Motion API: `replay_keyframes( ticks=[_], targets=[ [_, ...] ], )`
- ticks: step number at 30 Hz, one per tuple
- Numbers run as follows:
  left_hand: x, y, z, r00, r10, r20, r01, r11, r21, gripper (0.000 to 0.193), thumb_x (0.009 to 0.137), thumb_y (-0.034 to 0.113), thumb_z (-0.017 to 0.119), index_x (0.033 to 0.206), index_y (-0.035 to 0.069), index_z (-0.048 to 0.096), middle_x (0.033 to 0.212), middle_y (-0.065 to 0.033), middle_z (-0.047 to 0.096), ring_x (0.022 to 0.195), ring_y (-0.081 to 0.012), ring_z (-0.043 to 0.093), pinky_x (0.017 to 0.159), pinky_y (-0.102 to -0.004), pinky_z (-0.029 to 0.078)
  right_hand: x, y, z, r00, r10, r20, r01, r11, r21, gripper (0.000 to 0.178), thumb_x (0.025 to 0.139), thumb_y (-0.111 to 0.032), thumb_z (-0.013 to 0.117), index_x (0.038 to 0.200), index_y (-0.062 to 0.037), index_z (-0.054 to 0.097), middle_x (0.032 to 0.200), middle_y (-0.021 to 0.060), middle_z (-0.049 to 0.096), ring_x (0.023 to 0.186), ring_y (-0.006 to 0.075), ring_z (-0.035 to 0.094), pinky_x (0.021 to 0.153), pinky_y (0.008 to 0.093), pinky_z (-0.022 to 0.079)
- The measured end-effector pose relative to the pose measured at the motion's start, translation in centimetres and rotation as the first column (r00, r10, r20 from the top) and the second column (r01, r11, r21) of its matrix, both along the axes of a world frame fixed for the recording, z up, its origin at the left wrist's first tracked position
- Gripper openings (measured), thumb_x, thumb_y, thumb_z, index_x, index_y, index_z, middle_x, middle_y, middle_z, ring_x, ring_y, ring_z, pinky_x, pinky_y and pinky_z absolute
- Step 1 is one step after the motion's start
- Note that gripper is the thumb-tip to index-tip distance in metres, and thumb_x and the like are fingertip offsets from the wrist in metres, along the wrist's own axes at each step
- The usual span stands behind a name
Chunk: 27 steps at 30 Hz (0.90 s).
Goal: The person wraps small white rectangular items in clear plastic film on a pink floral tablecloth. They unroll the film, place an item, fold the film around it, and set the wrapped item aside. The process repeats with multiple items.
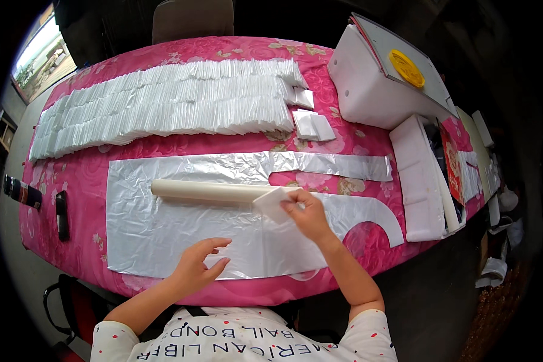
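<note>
A thin, shiny white plastic sheet lies spread in front of me, with a strap-like strip and a curved cut-out at its right end, like an apron. Across it rests a cream-coloured tube or rod. My right hand pinches a folded white square over the tube's right end and partly covers it. Just above the sheet's near part, my left hand is empty, its thumb and fingers apart.
Long rows of folded white squares fill the far left, with several loose squares beside them. White foam boxes stand at the right, a yellow lid on top. A dark bottle and a black object are at the left.
</note>
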<state>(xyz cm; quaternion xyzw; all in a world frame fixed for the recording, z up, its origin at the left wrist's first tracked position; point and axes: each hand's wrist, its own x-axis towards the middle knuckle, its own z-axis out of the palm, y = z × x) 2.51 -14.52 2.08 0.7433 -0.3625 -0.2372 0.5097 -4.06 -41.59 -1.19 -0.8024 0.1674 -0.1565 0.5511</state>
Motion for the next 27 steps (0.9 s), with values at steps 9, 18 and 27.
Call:
replay_keyframes(
  ticks=[9,18,27],
  targets=[
    [0.0,-9.8,0.6,0.952,-0.306,-0.008,0.306,0.952,-0.007,0.042,0.078,0.006,0.063,0.119,0.009,0.055,0.114,-0.0092,0.060,0.098,-0.0244,0.058,0.082,-0.0327,0.048,10.0,-24.2,-5.1,0.836,-0.484,-0.257,0.433,0.871,-0.232,0.040,0.069,-0.025,0.075,0.100,-0.0010,0.063,0.091,0.0114,0.067,0.079,0.0178,0.064,0.070,0.0302,0.050],
    [2.3,-6.6,-2.1,0.983,-0.126,-0.133,0.136,0.988,0.070,0.042,0.079,0.006,0.063,0.120,0.008,0.054,0.112,-0.0106,0.060,0.095,-0.0229,0.060,0.079,-0.0307,0.048,9.9,-26.1,-1.9,0.864,-0.322,-0.387,0.315,0.945,-0.083,0.027,0.076,-0.019,0.070,0.091,0.0022,0.064,0.082,0.0065,0.064,0.071,0.0128,0.059,0.063,0.0280,0.047],
    [1.7,-6.5,-2.1,0.969,-0.161,-0.189,0.169,0.985,0.027,0.043,0.078,0.000,0.061,0.120,0.006,0.053,0.113,-0.0102,0.059,0.100,-0.0201,0.059,0.083,-0.0315,0.048,13.6,-20.5,-2.8,0.890,-0.319,-0.326,0.356,0.933,0.057,0.032,0.074,-0.022,0.073,0.095,-0.0002,0.063,0.087,0.0048,0.066,0.076,0.0147,0.063,0.064,0.0267,0.047]
  ],
)
